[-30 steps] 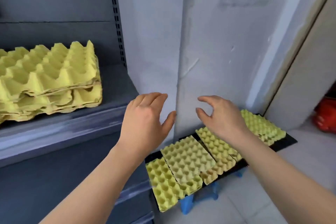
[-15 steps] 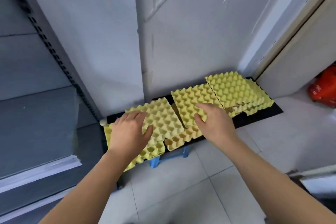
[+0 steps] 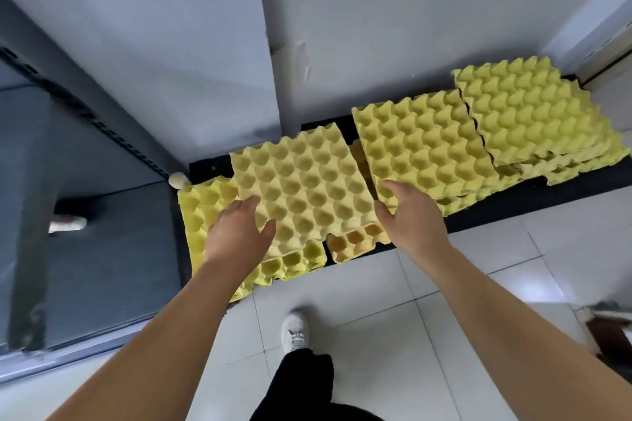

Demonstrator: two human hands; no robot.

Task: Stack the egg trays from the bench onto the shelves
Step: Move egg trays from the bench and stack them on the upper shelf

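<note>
Bright even daylight, soft shadows, wide-angle edge distortion.

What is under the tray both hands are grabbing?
Under the tray, two more trays poke out: a brighter yellow one at left, an orange-tinted one at right. Anything beneath the middle is covered.

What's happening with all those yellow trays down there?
A person is bending over a low black bench covered with overlapping yellow egg trays. Both hands are at the near edge of one tray: the left hand at its left corner, the right hand at its right side. It looks about to be lifted, but hasn't left the pile.
</note>
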